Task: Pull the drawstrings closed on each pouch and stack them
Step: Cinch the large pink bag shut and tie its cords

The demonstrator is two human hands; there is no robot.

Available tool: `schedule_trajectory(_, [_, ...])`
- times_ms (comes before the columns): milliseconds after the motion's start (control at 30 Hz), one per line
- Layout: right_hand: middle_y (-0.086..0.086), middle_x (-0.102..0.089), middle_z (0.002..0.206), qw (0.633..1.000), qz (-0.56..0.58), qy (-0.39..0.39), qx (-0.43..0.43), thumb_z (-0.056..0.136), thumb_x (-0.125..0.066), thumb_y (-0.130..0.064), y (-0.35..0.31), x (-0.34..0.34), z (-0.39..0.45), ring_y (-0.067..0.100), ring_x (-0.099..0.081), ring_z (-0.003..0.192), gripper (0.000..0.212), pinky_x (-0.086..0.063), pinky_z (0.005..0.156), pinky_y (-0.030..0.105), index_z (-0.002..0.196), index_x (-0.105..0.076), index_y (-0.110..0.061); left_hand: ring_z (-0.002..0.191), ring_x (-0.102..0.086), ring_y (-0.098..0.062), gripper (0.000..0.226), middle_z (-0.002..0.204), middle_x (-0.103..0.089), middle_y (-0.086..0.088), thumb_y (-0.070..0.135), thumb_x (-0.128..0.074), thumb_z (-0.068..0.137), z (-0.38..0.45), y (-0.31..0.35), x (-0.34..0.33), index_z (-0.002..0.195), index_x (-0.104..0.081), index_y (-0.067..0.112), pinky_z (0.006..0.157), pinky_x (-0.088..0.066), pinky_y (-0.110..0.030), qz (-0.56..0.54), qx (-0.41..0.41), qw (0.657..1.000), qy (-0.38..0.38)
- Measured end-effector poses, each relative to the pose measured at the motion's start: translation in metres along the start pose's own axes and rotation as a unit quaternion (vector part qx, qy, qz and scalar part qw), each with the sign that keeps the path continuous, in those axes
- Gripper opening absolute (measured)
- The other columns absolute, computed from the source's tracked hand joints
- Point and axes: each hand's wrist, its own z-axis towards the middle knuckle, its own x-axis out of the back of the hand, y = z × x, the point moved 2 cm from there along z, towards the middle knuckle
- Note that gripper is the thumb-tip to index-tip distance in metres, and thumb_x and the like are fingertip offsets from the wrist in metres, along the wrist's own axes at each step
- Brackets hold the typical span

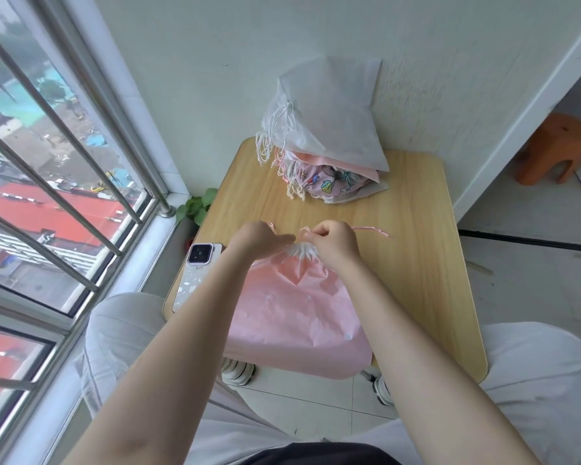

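A pink drawstring pouch [299,317] lies flat on the small wooden table [416,263], its mouth gathered tight at the far end. My left hand [257,241] pinches one pink drawstring just left of the gathered mouth. My right hand [332,241] pinches the other drawstring [371,230], whose loose end trails to the right over the table. At the table's far edge, against the wall, sits a stack of pouches [326,142]: white ones on top, pink and patterned ones beneath, their strings hanging to the left.
A phone [195,273] in a pale case lies along the table's left edge beside the pouch. A window with metal bars fills the left. A small green plant [197,206] stands by the sill. An orange stool [554,146] stands on the floor at the right.
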Motion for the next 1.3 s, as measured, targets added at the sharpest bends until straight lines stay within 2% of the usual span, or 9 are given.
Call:
schedule_trajectory(400, [-0.006, -0.065, 0.072, 0.998, -0.034, 0.03, 0.04, 0.089, -0.067, -0.026, 0.002, -0.001, -0.01, 0.017, -0.06, 0.074, 0.018, -0.046, 0.065, 0.03, 0.077, -0.067, -0.013, 0.048, -0.052, -0.011, 0.016, 0.06, -0.063, 0.001, 0.029, -0.075, 0.077, -0.016, 0.007, -0.013, 0.078, -0.077, 0.013, 0.052, -0.042, -0.022, -0.282, -0.014, 0.958, 0.057])
schedule_trajectory(500, [-0.004, -0.067, 0.078, 0.998, -0.033, 0.026, 0.035, 0.089, -0.065, -0.024, 0.004, -0.003, -0.012, 0.018, -0.062, 0.077, 0.012, -0.049, 0.068, 0.032, 0.081, -0.067, -0.015, 0.055, -0.062, -0.008, 0.016, 0.075, -0.071, -0.004, 0.025, -0.075, 0.084, -0.022, 0.008, -0.015, 0.087, -0.076, 0.009, 0.051, -0.051, -0.019, -0.408, -0.03, 0.912, 0.04])
schedule_trajectory(600, [-0.003, -0.068, 0.082, 0.999, -0.022, 0.016, 0.034, 0.09, -0.064, -0.025, 0.005, -0.004, -0.012, 0.016, -0.061, 0.079, 0.013, -0.047, 0.068, 0.03, 0.086, -0.069, -0.013, 0.086, -0.071, -0.023, 0.016, 0.088, -0.074, -0.011, 0.02, -0.07, 0.089, -0.024, 0.008, -0.017, 0.092, -0.073, 0.004, 0.08, -0.058, -0.033, -0.549, -0.049, 0.834, -0.021])
schedule_trajectory(700, [-0.004, -0.065, 0.072, 0.998, 0.066, 0.022, -0.005, 0.09, -0.064, -0.023, 0.007, 0.0, -0.011, 0.014, -0.059, 0.072, 0.015, -0.046, 0.064, 0.026, 0.079, -0.067, -0.013, 0.078, -0.067, -0.025, 0.015, 0.079, -0.07, -0.01, 0.016, -0.061, 0.095, -0.021, 0.008, -0.019, 0.087, -0.07, 0.006, 0.08, -0.052, -0.036, -0.593, -0.059, 0.801, -0.049])
schedule_trajectory(867, [0.012, -0.069, 0.081, 0.884, 0.441, -0.043, -0.147, 0.096, -0.055, -0.014, 0.006, 0.005, -0.013, 0.023, -0.067, 0.073, 0.015, -0.055, 0.062, 0.029, 0.088, -0.063, -0.005, 0.052, -0.05, -0.014, 0.02, 0.066, -0.059, -0.005, 0.017, -0.059, 0.097, -0.019, 0.008, -0.02, 0.083, -0.069, 0.007, 0.044, -0.039, -0.021, -0.556, -0.046, 0.828, -0.047])
schedule_trajectory(967, [0.006, -0.064, 0.073, 0.824, 0.537, -0.06, -0.169, 0.099, -0.049, -0.014, 0.004, 0.011, -0.013, 0.017, -0.065, 0.061, 0.014, -0.049, 0.057, 0.026, 0.088, -0.057, -0.012, 0.047, -0.043, -0.013, 0.02, 0.063, -0.056, -0.005, 0.018, -0.06, 0.096, -0.02, 0.008, -0.022, 0.081, -0.069, 0.008, 0.038, -0.028, -0.021, -0.529, -0.037, 0.847, -0.034])
schedule_trajectory(1033, [0.003, -0.052, 0.066, 0.835, 0.522, -0.05, -0.167, 0.098, -0.05, -0.01, 0.004, 0.011, -0.014, 0.012, -0.053, 0.049, 0.016, -0.042, 0.052, 0.023, 0.083, -0.055, -0.011, 0.045, -0.04, -0.012, 0.019, 0.062, -0.054, -0.004, 0.02, -0.062, 0.095, -0.025, 0.012, -0.021, 0.082, -0.071, 0.008, 0.038, -0.029, -0.02, -0.469, -0.039, 0.882, -0.018])
schedule_trajectory(1167, [0.005, -0.054, 0.064, 0.908, 0.407, -0.012, -0.094, 0.092, -0.056, -0.008, -0.001, 0.011, -0.016, 0.016, -0.052, 0.06, 0.015, -0.042, 0.059, 0.023, 0.077, -0.059, -0.011, 0.052, -0.048, -0.008, 0.02, 0.065, -0.057, -0.002, 0.022, -0.064, 0.091, -0.029, 0.025, -0.02, 0.089, -0.076, 0.006, 0.051, -0.04, -0.017, -0.308, -0.082, 0.948, -0.007])
schedule_trajectory(1300, [0.002, -0.053, 0.063, 0.962, 0.272, -0.01, -0.012, 0.088, -0.059, -0.005, -0.01, 0.019, -0.018, 0.006, -0.048, 0.051, 0.011, -0.041, 0.05, 0.017, 0.083, -0.065, 0.003, 0.051, -0.047, -0.005, 0.026, 0.057, -0.054, 0.008, 0.023, -0.061, 0.089, -0.039, 0.037, -0.02, 0.067, -0.074, 0.024, 0.052, -0.039, -0.016, -0.308, -0.105, 0.942, -0.086])
